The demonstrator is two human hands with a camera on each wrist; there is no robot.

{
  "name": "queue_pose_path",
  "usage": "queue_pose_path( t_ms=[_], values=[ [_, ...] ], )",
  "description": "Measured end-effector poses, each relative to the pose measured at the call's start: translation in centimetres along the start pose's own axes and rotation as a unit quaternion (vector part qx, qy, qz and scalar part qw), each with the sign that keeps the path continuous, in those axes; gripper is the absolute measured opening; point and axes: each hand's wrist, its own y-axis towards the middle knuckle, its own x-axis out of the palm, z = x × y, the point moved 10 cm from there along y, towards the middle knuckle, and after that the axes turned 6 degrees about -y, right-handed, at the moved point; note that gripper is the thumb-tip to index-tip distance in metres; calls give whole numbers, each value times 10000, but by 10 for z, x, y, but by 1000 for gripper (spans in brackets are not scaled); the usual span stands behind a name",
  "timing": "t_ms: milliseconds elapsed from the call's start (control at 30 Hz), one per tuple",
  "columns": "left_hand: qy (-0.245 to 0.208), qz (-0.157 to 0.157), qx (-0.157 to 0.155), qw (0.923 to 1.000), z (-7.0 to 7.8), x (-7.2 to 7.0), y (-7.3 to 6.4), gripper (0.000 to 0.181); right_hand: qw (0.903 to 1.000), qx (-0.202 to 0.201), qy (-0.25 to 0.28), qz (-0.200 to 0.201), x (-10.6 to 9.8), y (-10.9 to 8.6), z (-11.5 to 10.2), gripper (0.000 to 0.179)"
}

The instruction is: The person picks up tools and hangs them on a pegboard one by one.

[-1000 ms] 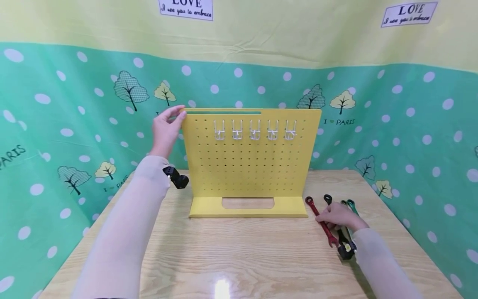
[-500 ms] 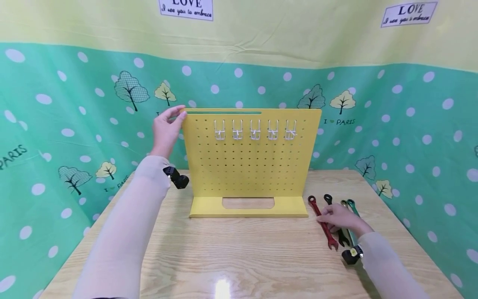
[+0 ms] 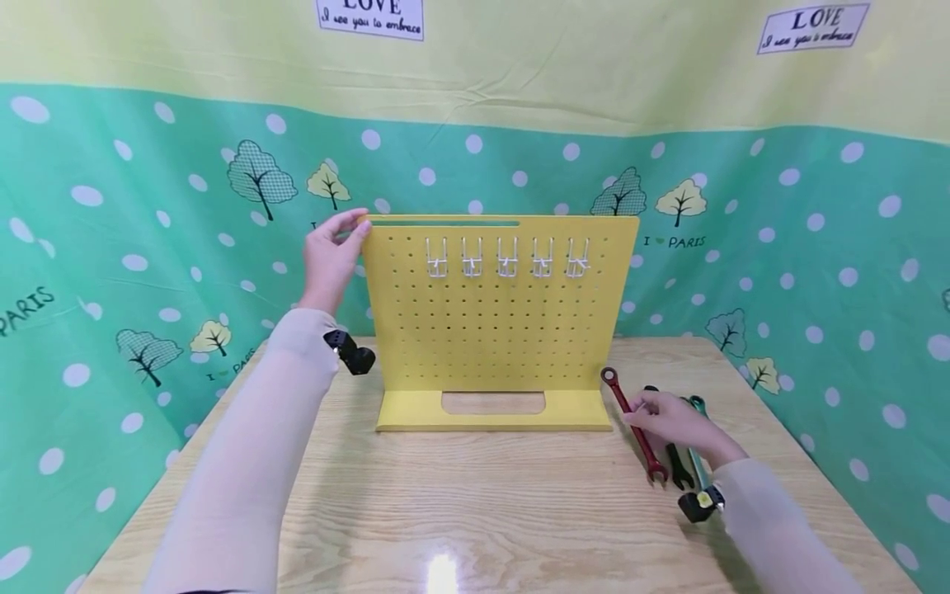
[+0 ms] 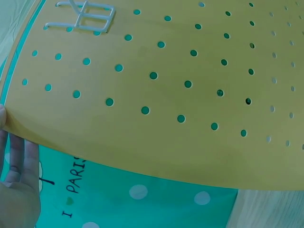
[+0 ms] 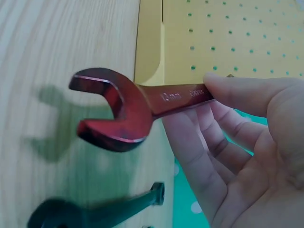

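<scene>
My left hand pinches the top left corner of a yellow pegboard between thumb and fingers; in the left wrist view the thumb lies on the board's front. Several white wire hooks sit in a row near the board's top. At the right, my right hand pinches a red combination wrench by its shaft. The wrench is raised off the table in the right wrist view, its open end towards that camera and its ring end near the board's right edge.
A black wrench and a green wrench lie on the wooden table under and beside the right hand. The pegboard's base has a cutout. A patterned curtain hangs behind the table and along both sides.
My right hand has lifted the red wrench off the table, and its ring end has shifted up and towards the pegboard. The left hand and the pegboard have stayed in place.
</scene>
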Motion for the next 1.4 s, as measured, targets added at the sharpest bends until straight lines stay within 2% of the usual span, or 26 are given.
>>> queue_pose_path(
  t_ms=[100,233,367,633,867,1033,1200,1400],
  values=[
    [7,-6,12,10000,0,0,0,33,10000,-70,17,19,1,2,-10,20],
    [51,2,9,10000,0,1,1,33,9992,-185,360,-43,4,6,-27,20],
    [38,13,-15,10000,0,1,1,33,9972,-461,592,-61,6,11,-49,22],
    [51,66,22,10000,0,-1,0,34,9916,-1144,593,-89,17,26,-95,18],
    [74,35,8,10000,-2,0,0,34,9845,-1515,859,-191,32,36,-129,15],
    [62,55,-3,10000,-2,1,0,35,9806,-1642,1071,-47,34,43,-157,17],
    [45,53,-18,10000,-1,1,0,35,9734,-1774,1449,60,35,49,-186,23],
    [-54,69,-46,10000,-2,-1,0,35,9586,-2185,1821,155,39,58,-219,29]
  ],
)
